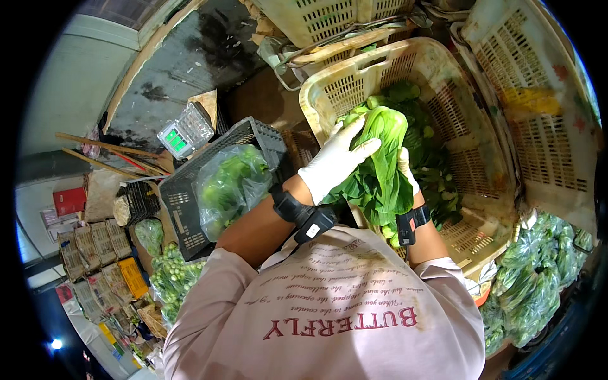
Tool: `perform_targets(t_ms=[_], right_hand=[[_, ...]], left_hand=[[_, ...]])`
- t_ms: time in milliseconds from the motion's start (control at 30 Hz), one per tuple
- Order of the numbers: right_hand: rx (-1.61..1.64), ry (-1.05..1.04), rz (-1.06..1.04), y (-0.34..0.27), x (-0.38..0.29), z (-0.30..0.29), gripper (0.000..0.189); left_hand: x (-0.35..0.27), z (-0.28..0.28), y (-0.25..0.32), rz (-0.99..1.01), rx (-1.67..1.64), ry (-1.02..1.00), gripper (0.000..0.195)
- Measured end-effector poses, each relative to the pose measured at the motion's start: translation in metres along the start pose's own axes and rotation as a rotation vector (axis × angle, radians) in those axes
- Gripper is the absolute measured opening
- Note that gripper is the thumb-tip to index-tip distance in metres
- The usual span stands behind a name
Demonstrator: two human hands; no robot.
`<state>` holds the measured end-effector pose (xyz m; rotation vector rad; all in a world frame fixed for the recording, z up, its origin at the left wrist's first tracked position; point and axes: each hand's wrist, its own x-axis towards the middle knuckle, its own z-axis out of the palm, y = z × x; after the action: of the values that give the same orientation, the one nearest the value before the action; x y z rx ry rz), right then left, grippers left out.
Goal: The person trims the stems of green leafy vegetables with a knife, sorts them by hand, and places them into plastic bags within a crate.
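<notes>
A bunch of leafy green bok choy [385, 156] is held between my two hands over the near left side of a large cream plastic basket [311, 111]. My left hand [337, 152], in a white glove, lies along the left side of the bunch with thumb and fingers spread on it. On its right side, my gloved right hand [407, 171] grips the leaves, partly hidden by them. More dark leafy greens [430, 166] lie inside the basket. Left of my hands, a clear plastic bag of greens [232, 187] rests in a dark grey crate [183, 209].
A scale with a lit green display [185, 130] stands beyond the grey crate. Another cream basket [536, 118] rises at the right. Bagged greens [534, 280] are piled at the lower right, with more bagged vegetables [175, 280] at the lower left. Wooden poles [109, 145] lean at the left.
</notes>
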<state>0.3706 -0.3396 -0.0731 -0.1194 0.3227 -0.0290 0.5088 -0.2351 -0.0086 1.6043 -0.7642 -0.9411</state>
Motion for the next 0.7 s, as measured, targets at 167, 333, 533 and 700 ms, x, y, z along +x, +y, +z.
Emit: perform_targets(t_ms=[167,333,533,700], right_hand=[[0.031,-0.073,-0.168,0.005,0.012,-0.017,0.054],[0.03,-0.036,-0.204,0.012,0.002,-0.017,0.053],[0.013,0.013,-0.249,0.012,-0.012,-0.023,0.052],[-0.001,0.055,-0.26,0.012,-0.025,-0.028,0.051]], left_hand=[[-0.007,-0.016,0.019,0.118,0.067,-0.054,0.049],[-0.028,-0.037,0.042,0.024,-0.161,-0.124,0.053],[-0.047,-0.052,0.047,-0.061,-0.35,0.119,0.037],[-0.051,-0.053,0.042,-0.065,-0.255,0.123,0.035]])
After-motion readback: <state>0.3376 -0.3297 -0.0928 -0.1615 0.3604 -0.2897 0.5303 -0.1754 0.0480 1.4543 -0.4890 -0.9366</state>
